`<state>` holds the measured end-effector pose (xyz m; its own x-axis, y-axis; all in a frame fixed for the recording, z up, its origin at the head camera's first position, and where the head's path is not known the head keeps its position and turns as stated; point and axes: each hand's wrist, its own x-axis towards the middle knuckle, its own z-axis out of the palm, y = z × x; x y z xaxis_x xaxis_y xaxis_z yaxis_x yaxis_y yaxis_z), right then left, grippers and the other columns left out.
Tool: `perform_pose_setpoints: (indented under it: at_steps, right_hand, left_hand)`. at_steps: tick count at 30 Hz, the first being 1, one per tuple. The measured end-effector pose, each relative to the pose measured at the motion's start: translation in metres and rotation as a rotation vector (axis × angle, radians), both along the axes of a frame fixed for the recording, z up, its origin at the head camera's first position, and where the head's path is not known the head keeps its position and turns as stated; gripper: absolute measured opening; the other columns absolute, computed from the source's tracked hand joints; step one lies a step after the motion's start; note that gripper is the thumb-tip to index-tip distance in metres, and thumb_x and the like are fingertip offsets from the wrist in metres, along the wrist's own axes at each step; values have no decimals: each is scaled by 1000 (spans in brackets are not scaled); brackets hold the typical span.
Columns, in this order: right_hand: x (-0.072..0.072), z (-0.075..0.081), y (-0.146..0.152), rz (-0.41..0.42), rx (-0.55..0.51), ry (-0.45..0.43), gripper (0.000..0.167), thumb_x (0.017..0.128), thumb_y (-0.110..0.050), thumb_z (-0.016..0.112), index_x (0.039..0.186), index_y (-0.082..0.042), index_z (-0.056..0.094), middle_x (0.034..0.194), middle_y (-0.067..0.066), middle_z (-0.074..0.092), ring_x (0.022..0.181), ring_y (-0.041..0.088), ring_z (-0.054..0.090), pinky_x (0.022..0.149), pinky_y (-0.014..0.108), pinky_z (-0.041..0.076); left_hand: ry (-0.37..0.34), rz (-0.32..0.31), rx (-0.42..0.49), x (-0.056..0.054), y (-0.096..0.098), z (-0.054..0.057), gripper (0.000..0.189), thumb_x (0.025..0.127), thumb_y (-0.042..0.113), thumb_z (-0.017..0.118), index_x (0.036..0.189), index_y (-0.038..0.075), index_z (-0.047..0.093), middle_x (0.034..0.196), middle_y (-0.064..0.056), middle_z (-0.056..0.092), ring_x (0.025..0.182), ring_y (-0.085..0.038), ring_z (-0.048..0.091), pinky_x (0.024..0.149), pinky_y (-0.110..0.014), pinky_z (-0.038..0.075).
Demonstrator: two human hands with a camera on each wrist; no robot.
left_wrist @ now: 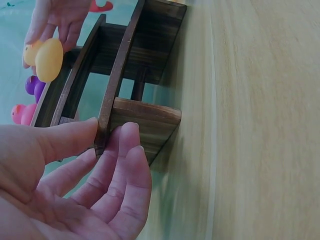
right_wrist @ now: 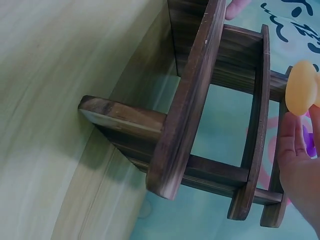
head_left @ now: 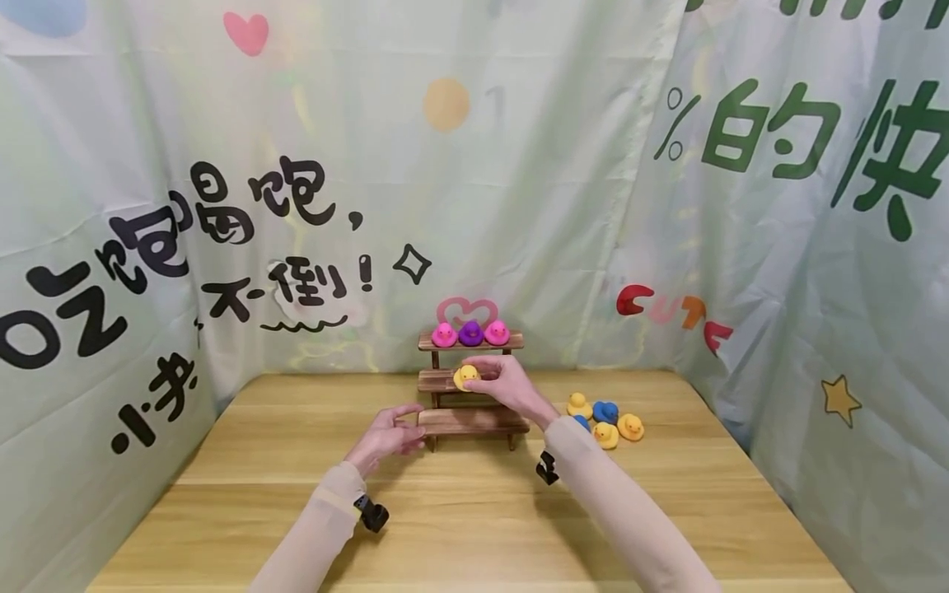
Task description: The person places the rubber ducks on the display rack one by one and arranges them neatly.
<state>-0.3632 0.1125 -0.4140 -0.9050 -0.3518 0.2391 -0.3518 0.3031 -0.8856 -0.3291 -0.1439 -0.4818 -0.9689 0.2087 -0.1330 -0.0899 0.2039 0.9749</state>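
Note:
A small three-step wooden stand (head_left: 474, 422) stands on the table. My left hand (head_left: 387, 433) grips the left end of its lowest step, thumb on top and fingers beneath, as the left wrist view shows. My right hand (head_left: 507, 385) pinches a yellow rubber duck (head_left: 466, 378) in front of the middle step. In the right wrist view the same yellow duck (right_wrist: 301, 88) appears above the steps; whether it touches the stand cannot be told. On the top step sit a pink duck (head_left: 444, 334), a purple duck (head_left: 470, 333) and another pink duck (head_left: 497, 333).
To the right of the stand lie several loose ducks, among them a yellow duck (head_left: 631, 427) and a blue duck (head_left: 605, 412). The right sleeve partly covers this group. A printed curtain (head_left: 519, 206) hangs behind the wooden table (head_left: 296, 461) and along both sides.

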Motion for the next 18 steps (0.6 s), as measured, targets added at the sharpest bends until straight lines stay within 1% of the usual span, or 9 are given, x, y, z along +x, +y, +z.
perform_pose_setpoints:
  at_steps: [4,8,11,13,16,18]
  right_hand:
    - [-4,0,-4,3,3,10,42,85,-19,78,125,-13,67,128,6,67,118,24,63,96,33,55]
    - [-6,-2,-8,18,4,11,42,86,-18,77,126,-11,66,129,9,66,115,25,64,94,32,56]
    - [-8,-1,-11,17,6,2,42,86,-17,76,126,-12,66,129,9,65,113,25,65,92,32,57]
    - [-9,-1,-12,6,5,-11,41,86,-17,76,126,-14,67,130,8,65,111,24,65,90,31,57]
    - [-10,-2,-16,5,-4,-36,41,86,-18,76,126,-16,67,131,7,64,112,23,65,91,31,57]
    - [-11,-3,-19,12,-9,-52,41,87,-19,76,126,-17,67,132,6,64,113,22,64,92,31,56]
  left_hand:
    - [-8,13,-11,0,0,-1,55,92,4,65,143,5,47,105,-20,68,81,-25,70,70,-35,60]
    - [-10,20,-18,-1,1,-1,55,92,4,65,143,7,47,104,-18,70,80,-24,70,69,-34,60]
    - [-2,16,-10,-3,2,1,55,92,4,65,144,7,47,104,-19,71,79,-24,70,69,-35,60]
    - [2,4,-5,-4,3,3,56,92,4,65,144,6,46,105,-20,71,79,-24,70,69,-36,60]
    - [-5,0,1,-3,3,2,56,91,3,65,144,5,46,106,-21,70,80,-24,70,71,-36,60]
    - [-10,8,-2,-2,2,2,56,91,1,65,143,5,47,105,-21,70,79,-25,70,71,-37,61]
